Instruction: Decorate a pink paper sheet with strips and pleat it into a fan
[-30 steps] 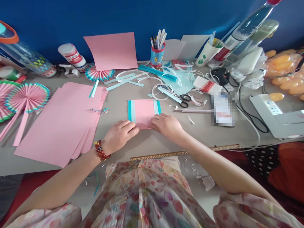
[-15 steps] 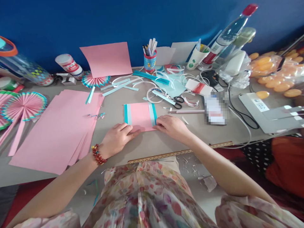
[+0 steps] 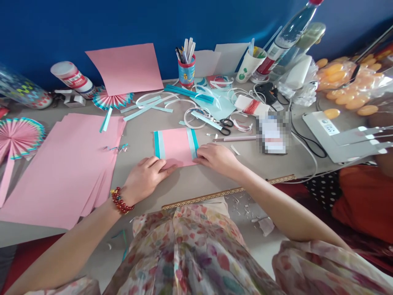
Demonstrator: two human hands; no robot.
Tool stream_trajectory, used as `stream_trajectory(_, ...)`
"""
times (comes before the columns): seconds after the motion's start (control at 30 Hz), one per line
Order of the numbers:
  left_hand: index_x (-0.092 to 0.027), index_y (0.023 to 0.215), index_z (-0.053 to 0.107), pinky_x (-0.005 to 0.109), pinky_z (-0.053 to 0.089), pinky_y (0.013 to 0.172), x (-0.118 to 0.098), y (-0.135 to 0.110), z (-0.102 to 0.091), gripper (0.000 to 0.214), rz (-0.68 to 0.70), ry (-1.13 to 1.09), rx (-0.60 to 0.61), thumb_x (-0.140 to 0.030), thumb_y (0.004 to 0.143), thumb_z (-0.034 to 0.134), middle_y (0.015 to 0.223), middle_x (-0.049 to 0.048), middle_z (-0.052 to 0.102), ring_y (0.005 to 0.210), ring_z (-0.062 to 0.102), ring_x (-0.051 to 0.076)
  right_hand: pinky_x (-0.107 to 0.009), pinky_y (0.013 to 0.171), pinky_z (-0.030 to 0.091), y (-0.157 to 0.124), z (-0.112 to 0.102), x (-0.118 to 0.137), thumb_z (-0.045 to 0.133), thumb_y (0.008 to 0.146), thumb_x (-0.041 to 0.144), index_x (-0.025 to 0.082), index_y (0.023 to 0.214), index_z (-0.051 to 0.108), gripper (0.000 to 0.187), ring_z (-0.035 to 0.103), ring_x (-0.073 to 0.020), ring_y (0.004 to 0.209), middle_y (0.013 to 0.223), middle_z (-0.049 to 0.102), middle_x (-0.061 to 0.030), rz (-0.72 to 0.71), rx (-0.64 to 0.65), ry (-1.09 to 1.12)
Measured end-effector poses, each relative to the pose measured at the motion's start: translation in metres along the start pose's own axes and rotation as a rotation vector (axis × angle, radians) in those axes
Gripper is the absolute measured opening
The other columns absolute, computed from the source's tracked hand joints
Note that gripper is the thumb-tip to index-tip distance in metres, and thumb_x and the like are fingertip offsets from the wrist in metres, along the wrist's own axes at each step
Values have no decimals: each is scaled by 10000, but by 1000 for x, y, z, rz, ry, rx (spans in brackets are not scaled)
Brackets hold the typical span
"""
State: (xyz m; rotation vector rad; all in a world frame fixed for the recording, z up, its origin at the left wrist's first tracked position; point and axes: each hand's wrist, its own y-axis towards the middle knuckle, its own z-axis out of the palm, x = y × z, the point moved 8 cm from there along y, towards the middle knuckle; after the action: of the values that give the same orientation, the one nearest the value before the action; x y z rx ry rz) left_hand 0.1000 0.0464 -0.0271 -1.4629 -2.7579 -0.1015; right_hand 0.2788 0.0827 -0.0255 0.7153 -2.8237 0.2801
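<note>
A: State the position of the banded pink sheet [image 3: 178, 143].

B: It lies on the table [image 3: 138, 139], directly in front of the person. A teal strip and a pale blue strip run along both its left and right sides.

A: Specify the finger state of each hand.

B: Left hand [image 3: 143, 176]: fingers close together at the near left corner, thumb extended along the near edge. Right hand [image 3: 218, 159]: fingers curled and close together at the near right corner. Whether either hand pinches the paper cannot be told.

A: List the containers behind the sheet.

B: The blue pen holder [image 3: 186, 74], rimmed in red, holds several pens [image 3: 190, 50], white and dark. The white cup [image 3: 245, 70], marked with green dots, holds translucent sticks [image 3: 251, 47]; its lower contents are hidden. The red-capped bottle [image 3: 272, 59] is clear, with a red and white label; its fill level cannot be determined.

A: And the outer sides?

B: Far right: a clear bag [image 3: 334, 77] contains orange oval pieces. Far left: a red-and-white jar [image 3: 70, 76], contents hidden, behind a small white box [image 3: 75, 99].
</note>
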Motion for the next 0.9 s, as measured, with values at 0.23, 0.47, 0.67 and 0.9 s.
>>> stream_trajectory(0.23, -333, 1448, 443, 365, 435, 816, -1, 0, 0, 581, 4, 14, 5, -92, 919, 455, 1014, 79, 578, 930, 514, 242, -282, 718, 314, -1, 6, 2, 519, 977, 439, 171, 882, 654, 315, 555, -195, 862, 900, 664, -60, -8, -10, -91)
stream_trajectory(0.47, -342, 1456, 424, 361, 430, 803, -2, 0, -1, 611, 11, 39, 19, -71, 910, 449, 1007, 70, 571, 924, 504, 239, -303, 718, 318, -6, 8, 6, 509, 986, 409, 152, 901, 655, 308, 532, -210, 841, 892, 655, -85, -42, -108, -176)
stream_trajectory(0.67, -343, 1459, 423, 357, 421, 813, 0, 0, 0, 606, 0, -10, -3, -69, 919, 426, 1017, 73, 575, 935, 510, 233, -312, 721, 320, -11, 10, 8, 496, 992, 395, 173, 871, 634, 288, 515, -218, 841, 874, 645, -77, -44, -191, -192)
stream_trajectory(0.9, -345, 1466, 409, 353, 419, 812, 0, 0, -2, 644, -6, -10, -15, -61, 891, 467, 1035, 68, 573, 955, 499, 239, -322, 762, 394, -20, 1, 0, 476, 997, 362, 188, 879, 595, 242, 540, -216, 813, 863, 638, -68, 13, -325, -14)
